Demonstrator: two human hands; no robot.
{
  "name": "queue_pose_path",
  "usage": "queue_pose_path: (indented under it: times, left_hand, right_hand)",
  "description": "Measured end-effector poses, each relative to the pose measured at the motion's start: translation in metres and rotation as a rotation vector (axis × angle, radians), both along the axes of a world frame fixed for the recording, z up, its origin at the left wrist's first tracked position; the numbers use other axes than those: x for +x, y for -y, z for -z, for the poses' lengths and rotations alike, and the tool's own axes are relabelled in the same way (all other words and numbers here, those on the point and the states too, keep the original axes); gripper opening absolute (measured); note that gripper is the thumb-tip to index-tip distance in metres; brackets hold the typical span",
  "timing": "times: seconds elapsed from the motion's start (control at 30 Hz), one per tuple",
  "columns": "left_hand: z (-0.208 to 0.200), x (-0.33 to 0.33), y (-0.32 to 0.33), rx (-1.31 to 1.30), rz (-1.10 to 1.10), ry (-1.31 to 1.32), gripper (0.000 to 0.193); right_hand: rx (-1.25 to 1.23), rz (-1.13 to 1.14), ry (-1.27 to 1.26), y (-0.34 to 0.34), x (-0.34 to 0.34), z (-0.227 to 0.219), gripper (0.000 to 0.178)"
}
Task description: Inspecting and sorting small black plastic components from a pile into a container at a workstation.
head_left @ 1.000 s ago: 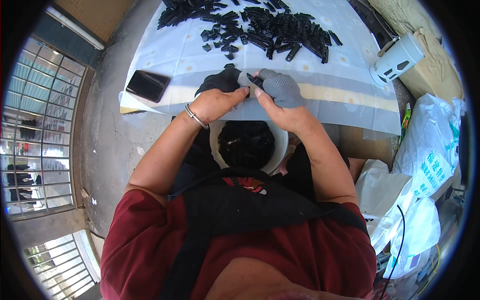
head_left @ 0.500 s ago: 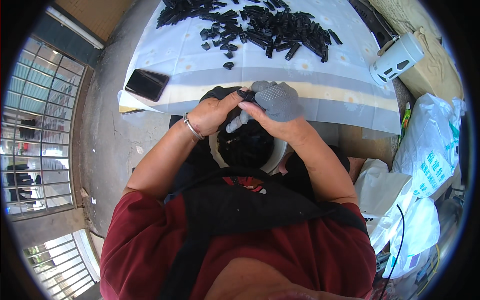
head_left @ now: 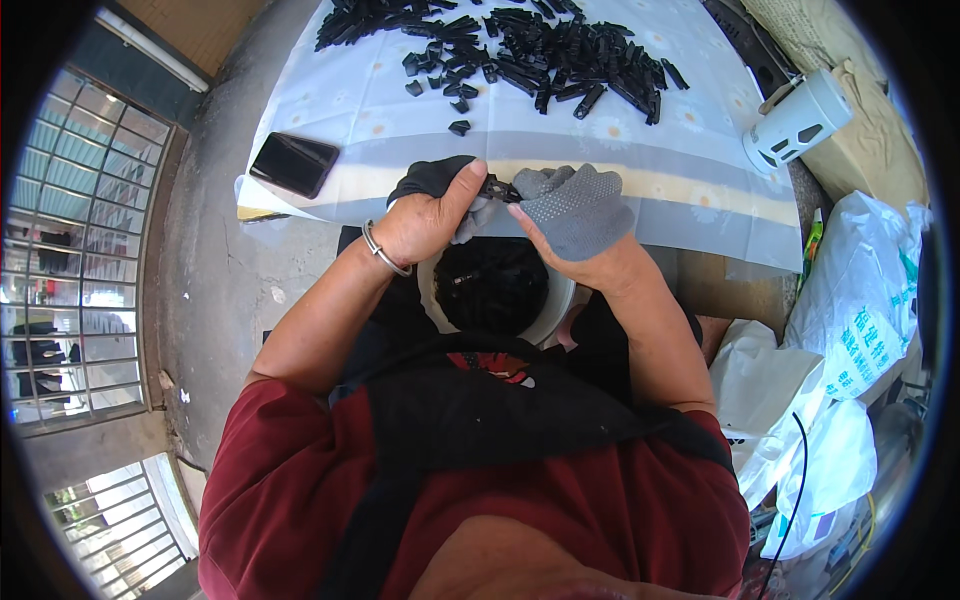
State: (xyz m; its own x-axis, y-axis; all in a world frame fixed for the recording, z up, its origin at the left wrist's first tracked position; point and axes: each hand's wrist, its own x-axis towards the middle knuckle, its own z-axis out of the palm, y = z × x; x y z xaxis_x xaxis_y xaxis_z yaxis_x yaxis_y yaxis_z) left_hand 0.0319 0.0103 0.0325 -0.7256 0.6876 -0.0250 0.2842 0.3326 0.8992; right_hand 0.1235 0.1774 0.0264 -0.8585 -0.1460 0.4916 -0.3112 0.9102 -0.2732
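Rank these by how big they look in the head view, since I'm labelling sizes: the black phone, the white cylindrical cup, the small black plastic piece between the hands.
1. White cylindrical cup, slightly larger.
2. Flat black phone; close to the cup, so that order is unsure.
3. Small black plastic piece between the hands, clearly smallest.

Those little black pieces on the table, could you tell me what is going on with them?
A person sits at the table edge, pinching one small black piece between the bare left hand and the right hand, which wears a grey dotted glove. A white bowl of dark pieces sits in the lap, and a pile of black pieces covers the cloth beyond.
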Motion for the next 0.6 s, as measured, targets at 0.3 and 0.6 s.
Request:
queue_pose_path:
  times: [0.3,0.6]
  left_hand:
    - [0.007,0.012,-0.006,-0.059,-0.031,-0.397,0.027]
    - [0.004,-0.021,0.000,-0.507,0.025,-0.639,0.035]
  right_hand:
    - [0.063,0.006,0.034,0.020,-0.007,0.018,0.024]
    - [0.203,0.488,0.205,-0.059,-0.054,0.001,0.022]
